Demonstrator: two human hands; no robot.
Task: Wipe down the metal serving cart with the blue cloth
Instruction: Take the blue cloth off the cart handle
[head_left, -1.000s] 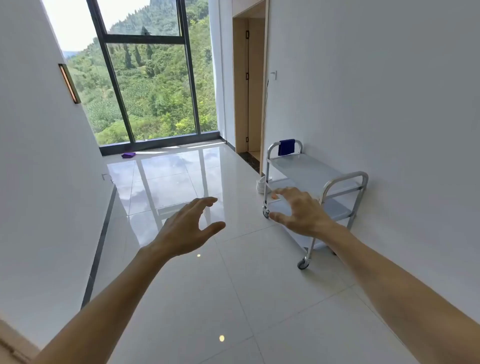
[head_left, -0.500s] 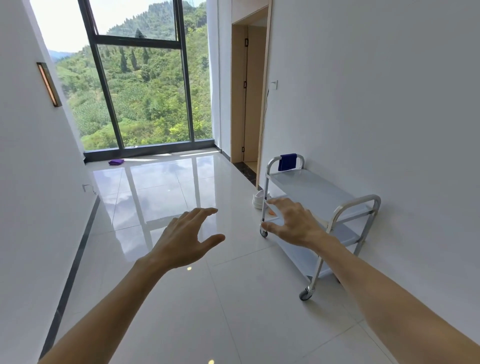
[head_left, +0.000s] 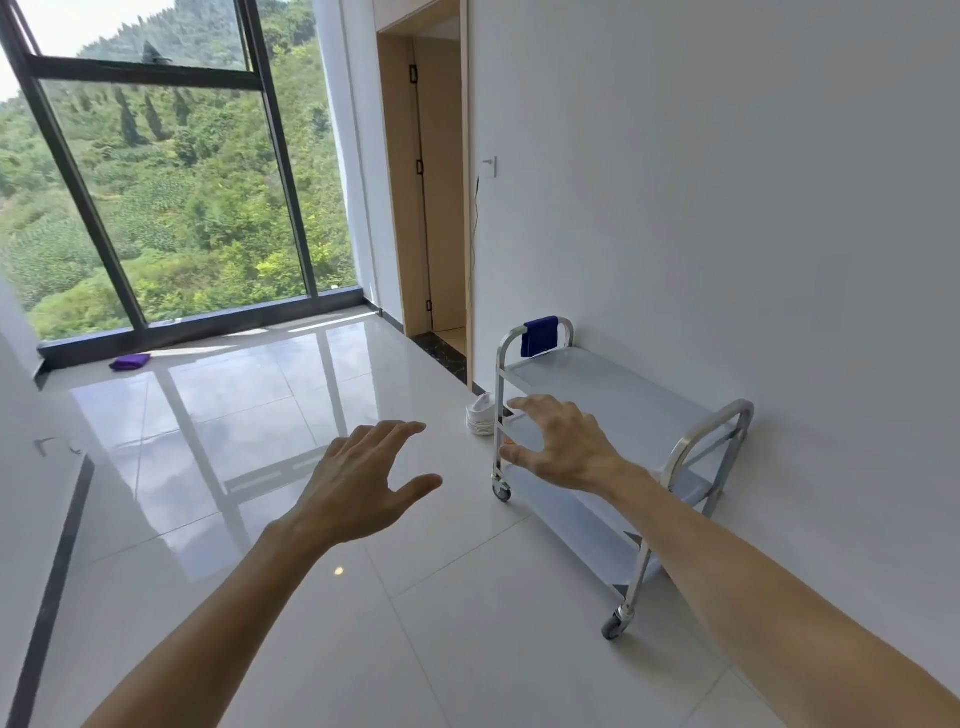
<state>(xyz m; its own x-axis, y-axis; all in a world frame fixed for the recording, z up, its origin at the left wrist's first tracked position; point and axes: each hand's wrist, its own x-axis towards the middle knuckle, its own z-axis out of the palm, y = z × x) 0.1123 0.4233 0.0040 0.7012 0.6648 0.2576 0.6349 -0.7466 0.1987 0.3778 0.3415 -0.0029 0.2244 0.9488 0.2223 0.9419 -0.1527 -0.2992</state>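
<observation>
Head camera footage shows a metal cart (head_left: 613, 395) parked against the right-hand wall, just past a doorway (head_left: 431, 171), presumably so that the tiled floor (head_left: 260, 467) is left free for walking. A blue cloth (head_left: 539, 335) is draped over the far handle of the cart, where it can be kept off the floor and picked up easily. Both arms are held out in front of the body. The left hand (head_left: 358, 488) is spread over the floor with fingers apart and nothing held. The right hand (head_left: 563, 447) is raised in front of the cart's near side, fingers loosely bent and apart, holding nothing. The cloth is judged to be well out of reach, so the wiping has not been begun. A purple cloth (head_left: 130, 361) is seen lying by the window (head_left: 156, 182), and a white stack (head_left: 480, 415) on the floor beside the cart.
</observation>
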